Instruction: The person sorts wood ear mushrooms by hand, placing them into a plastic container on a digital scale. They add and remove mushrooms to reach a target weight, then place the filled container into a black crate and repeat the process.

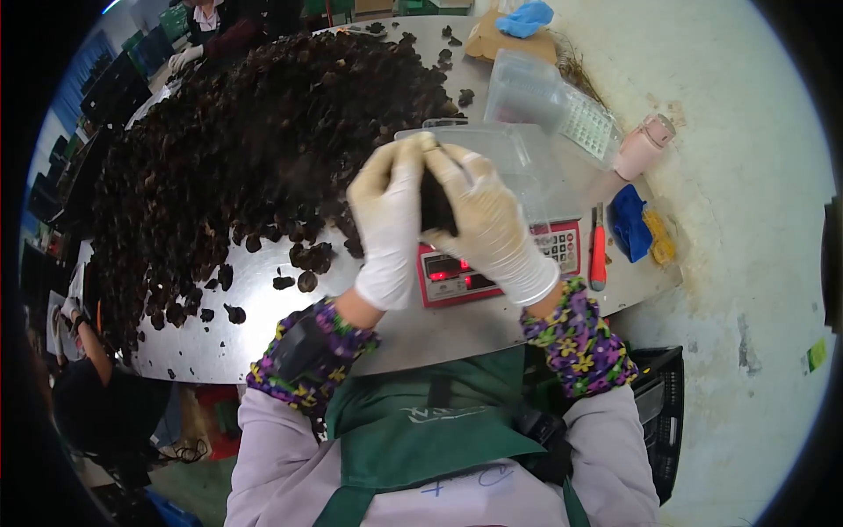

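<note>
My left hand (pixel 389 215) and my right hand (pixel 487 215), both in white gloves with yellowed palms, are cupped together with fingertips meeting. Between them shows a dark clump (pixel 436 204), which looks like the dark brown, dried, fungus-like pieces in the pile (pixel 255 140) to the left. How many pieces they hold is hidden. Below and behind the hands stands a red digital scale (pixel 436 294) with lit red digits. A clear plastic box (pixel 536 167) rests on its top, partly hidden by my right hand.
Loose dark pieces (pixel 307 281) lie on the metal table (pixel 413 338). To the right are clear stacked tubs (pixel 524 92), a pink bottle (pixel 644 147), a red-handled cutter (pixel 598 255), and a blue cloth (pixel 630 222). Other people's gloved hands (pixel 186 58) show at the upper left.
</note>
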Available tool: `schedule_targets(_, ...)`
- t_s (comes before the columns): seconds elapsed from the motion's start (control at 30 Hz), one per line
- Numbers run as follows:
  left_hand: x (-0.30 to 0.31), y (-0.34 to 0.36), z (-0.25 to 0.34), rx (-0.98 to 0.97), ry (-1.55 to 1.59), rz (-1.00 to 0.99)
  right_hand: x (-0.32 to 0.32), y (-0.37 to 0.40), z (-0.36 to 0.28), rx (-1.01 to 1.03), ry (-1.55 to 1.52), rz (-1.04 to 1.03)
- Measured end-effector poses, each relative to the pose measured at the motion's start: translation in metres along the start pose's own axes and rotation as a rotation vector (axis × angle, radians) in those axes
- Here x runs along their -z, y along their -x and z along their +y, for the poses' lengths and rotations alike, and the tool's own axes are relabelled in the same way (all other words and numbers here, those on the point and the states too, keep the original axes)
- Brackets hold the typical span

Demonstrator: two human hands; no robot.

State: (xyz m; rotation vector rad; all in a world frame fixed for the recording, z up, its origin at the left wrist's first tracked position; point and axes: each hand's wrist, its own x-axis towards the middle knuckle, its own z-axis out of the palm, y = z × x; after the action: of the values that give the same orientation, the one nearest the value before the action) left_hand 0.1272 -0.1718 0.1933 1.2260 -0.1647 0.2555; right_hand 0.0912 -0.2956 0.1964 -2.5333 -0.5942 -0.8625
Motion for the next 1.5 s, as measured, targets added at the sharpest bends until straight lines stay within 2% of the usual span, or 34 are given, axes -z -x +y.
schedule_targets(0.07, -0.022, -0.002, -0.03, 0.062, 0.012, -0.078, 0.009, 0.013, 0.033, -0.038, 0.001, -0.035)
schedule_targets(0.13, -0.037, 0.003, -0.05, 0.118, -0.007, -0.152, 0.01, 0.029, 0.066, -0.108, -0.073, -0.164)
schedule_targets(0.2, -0.041, 0.006, -0.061, 0.106, -0.104, -0.204, 0.012, 0.043, 0.083, -0.142, -0.136, -0.187)
schedule_targets(0.27, -0.038, 0.007, -0.061, 0.025, -0.16, -0.259, 0.014, 0.051, 0.09, -0.156, -0.124, -0.237)
schedule_targets(0.33, -0.033, 0.005, -0.048, 0.112, -0.069, -0.278, 0.021, 0.053, 0.091, -0.159, -0.154, -0.247)
schedule_targets(0.4, -0.021, 0.001, -0.041, 0.067, -0.104, -0.272, 0.029, 0.053, 0.093, -0.216, -0.348, -0.184)
schedule_targets(0.47, -0.006, -0.004, -0.037, 0.035, -0.153, -0.234, 0.039, 0.052, 0.092, -0.221, -0.34, -0.124)
schedule_targets(0.53, 0.013, -0.008, -0.038, 0.019, -0.137, -0.208, 0.046, 0.052, 0.092, -0.466, -0.569, -0.055)
schedule_targets(0.67, 0.039, -0.002, -0.04, 0.052, -0.216, -0.205, 0.046, 0.051, 0.111, -0.532, -0.508, 0.081)
schedule_targets(0.73, 0.044, 0.006, -0.051, 0.053, -0.239, -0.223, 0.038, 0.043, 0.127, -0.471, -0.437, 0.117)
schedule_targets(0.77, 0.044, 0.011, -0.057, 0.012, -0.273, -0.253, 0.034, 0.037, 0.135, -0.398, -0.317, 0.073)
schedule_targets(0.8, 0.043, 0.014, -0.054, -0.07, -0.48, -0.318, 0.028, 0.031, 0.146, -0.323, -0.196, 0.029)
schedule_targets(0.83, 0.037, 0.016, -0.055, -0.244, -0.59, -0.361, 0.017, 0.026, 0.16, -0.218, -0.127, 0.037)
schedule_targets(0.87, 0.029, 0.017, -0.056, -0.42, -0.695, -0.401, 0.005, 0.02, 0.174, -0.215, -0.122, 0.036)
schedule_targets(0.9, 0.022, 0.018, -0.056, -0.474, -0.764, -0.44, -0.009, 0.014, 0.186, -0.183, 0.024, 0.004)
schedule_targets(0.93, 0.014, 0.021, -0.055, -0.478, -0.759, -0.438, -0.018, 0.007, 0.193, -0.152, 0.169, -0.026)
schedule_targets(0.97, 0.006, 0.026, -0.052, -0.475, -0.899, -0.492, -0.021, 0.002, 0.193, -0.148, 0.175, -0.025)
schedule_targets(1.03, 0.001, 0.028, -0.058, -0.426, -1.155, -0.586, -0.027, -0.007, 0.195, -0.244, 0.293, -0.287)
schedule_targets(1.07, -0.001, 0.027, -0.056, -0.431, -1.152, -0.588, -0.028, -0.014, 0.193, -0.245, 0.297, -0.283)
schedule_targets(1.13, -0.004, 0.023, -0.051, -0.294, -1.299, -0.641, -0.026, -0.025, 0.189, -0.304, 0.373, -0.483)
schedule_targets(1.17, -0.002, 0.021, -0.053, -0.313, -1.286, -0.63, -0.024, -0.025, 0.184, -0.298, 0.34, -0.364)
schedule_targets(1.2, 0.003, 0.02, -0.056, -0.317, -1.287, -0.628, -0.02, -0.024, 0.18, -0.296, 0.341, -0.361)
schedule_targets(1.27, 0.009, 0.019, -0.063, -0.473, -1.188, -0.532, -0.005, -0.021, 0.168, -0.335, 0.052, -0.028)
schedule_targets(1.3, 0.01, 0.021, -0.061, -0.469, -1.188, -0.525, 0.003, -0.017, 0.16, -0.343, -0.099, 0.022)
schedule_targets(1.37, 0.015, 0.025, -0.054, -0.547, -1.065, -0.438, 0.017, -0.002, 0.145, -0.33, -0.359, -0.103)
schedule_targets(1.43, 0.025, 0.028, -0.046, -0.557, -0.936, -0.408, 0.026, 0.018, 0.129, -0.139, -0.156, -0.137)
schedule_targets(1.5, 0.044, 0.04, -0.042, -0.523, -0.828, -0.367, 0.034, 0.033, 0.112, -0.134, -0.086, -0.007)
